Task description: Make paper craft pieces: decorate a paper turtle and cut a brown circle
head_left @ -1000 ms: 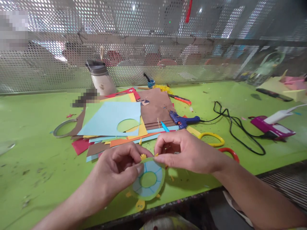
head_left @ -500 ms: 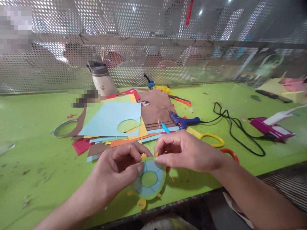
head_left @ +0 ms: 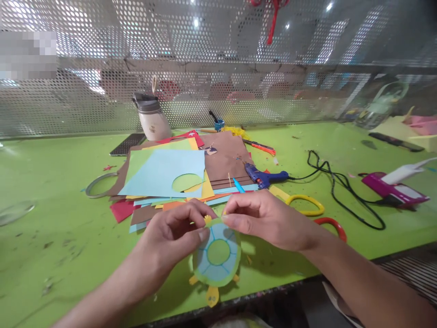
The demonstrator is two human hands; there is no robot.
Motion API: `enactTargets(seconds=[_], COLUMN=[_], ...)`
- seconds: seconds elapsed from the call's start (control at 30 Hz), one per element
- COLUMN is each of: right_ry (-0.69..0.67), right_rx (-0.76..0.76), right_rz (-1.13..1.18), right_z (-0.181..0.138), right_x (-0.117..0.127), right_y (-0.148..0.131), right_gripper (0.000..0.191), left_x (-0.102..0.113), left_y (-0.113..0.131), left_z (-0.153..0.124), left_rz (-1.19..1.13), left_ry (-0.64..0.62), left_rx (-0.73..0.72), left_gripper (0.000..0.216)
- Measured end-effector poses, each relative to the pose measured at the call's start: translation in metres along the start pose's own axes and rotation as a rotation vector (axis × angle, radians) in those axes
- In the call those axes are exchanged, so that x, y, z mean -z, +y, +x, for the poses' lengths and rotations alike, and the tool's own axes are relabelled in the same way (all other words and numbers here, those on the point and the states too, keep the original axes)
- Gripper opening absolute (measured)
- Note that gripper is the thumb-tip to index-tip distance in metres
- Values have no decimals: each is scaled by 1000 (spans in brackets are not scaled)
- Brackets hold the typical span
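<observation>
A round paper turtle (head_left: 218, 252) is held between my hands over the front of the table. Its shell is green and pale blue with blue lines; the yellow head and front feet point down toward me. My left hand (head_left: 186, 230) pinches the upper left of the rim beside a small yellow tab. At the top right edge, my right hand (head_left: 259, 221) closes thumb and fingers on the turtle; its fingertips are partly hidden. Just beyond the hands lies a stack of coloured paper, with a light blue sheet (head_left: 160, 171) on top that has an oval hole.
Right of the paper lie a blue glue gun (head_left: 264, 176) with a black cord, a yellow scissor handle (head_left: 305, 205), a red handle (head_left: 332, 228) and a magenta power strip (head_left: 392, 187). A bottle (head_left: 153, 120) stands behind, near the perforated metal screen (head_left: 205, 91). Left is a tape ring (head_left: 99, 185).
The turtle now shows more face-on, its head and feet clearer. The whole view has shifted slightly, with the table things appearing further right. Both hands keep their pinch on the rim.
</observation>
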State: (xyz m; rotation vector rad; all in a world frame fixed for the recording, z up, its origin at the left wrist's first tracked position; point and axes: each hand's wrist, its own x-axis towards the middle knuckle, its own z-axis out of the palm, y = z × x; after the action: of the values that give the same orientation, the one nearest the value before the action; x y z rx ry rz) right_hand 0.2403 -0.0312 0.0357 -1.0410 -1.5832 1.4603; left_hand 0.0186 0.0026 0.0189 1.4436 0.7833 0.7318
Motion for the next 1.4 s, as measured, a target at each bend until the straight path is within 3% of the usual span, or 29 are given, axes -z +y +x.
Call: enactTargets(seconds=[0.3,0.6,0.8,1.2,1.4], right_ry=[57,189,187,231,296], right_rx=[-37,38,29,41,55], right_rz=[-2,-77,-41,-2,86], right_z=[2,6,9,14,18], right_x=[-5,-1,-9,-3,7], right_y=[4,7,11,16,22], right_gripper=[26,41,27,39,44], left_x=[-6,-2,0,5,15], left_y=[2,-3,-7,-2,2], left_z=[1,2,2,9,16], left_rz=[68,25,39,-23,71], left_ry=[53,106,89,102,13], left_rx=[-64,-62,-46,63,133], left_gripper=[20,18,20,20,17])
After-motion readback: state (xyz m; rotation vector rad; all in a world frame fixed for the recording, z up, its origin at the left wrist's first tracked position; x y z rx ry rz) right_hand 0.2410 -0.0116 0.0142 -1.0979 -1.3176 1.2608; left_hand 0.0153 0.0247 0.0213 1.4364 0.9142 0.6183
